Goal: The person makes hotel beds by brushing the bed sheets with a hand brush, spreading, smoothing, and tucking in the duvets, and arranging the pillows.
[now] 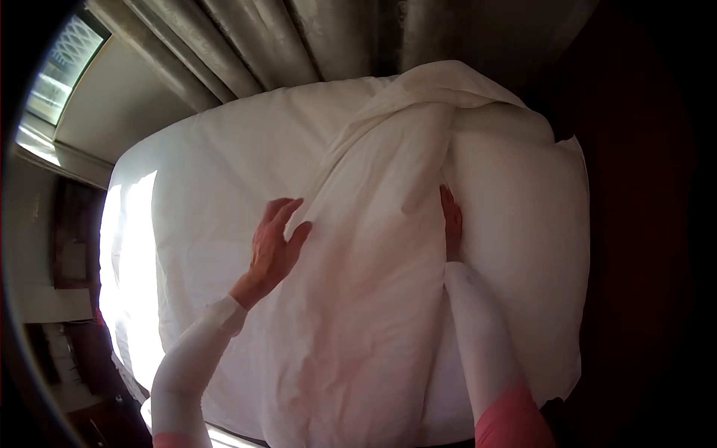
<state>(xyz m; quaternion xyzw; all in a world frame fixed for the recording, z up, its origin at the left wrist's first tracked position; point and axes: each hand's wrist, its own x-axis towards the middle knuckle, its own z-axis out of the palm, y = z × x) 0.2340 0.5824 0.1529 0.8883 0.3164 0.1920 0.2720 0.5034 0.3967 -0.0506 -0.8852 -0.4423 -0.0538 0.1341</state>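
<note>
A white quilt (366, 284) lies over the bed, its right part folded back in a loose, creased layer. Just left of that folded layer is my left hand (278, 246), its fingers apart and curved, with nothing in it. My right hand (452, 220) is at the fold's right edge, fingers straight and partly hidden by the cloth, beside a smooth white pillow-like surface (523, 224). It grips nothing that I can see.
Grey curtains (261, 45) hang behind the bed's far side. A window (66, 67) is at the upper left, and sunlight falls on the bed's left end. Dark wooden furniture (75, 231) stands at the left. The right side is dark.
</note>
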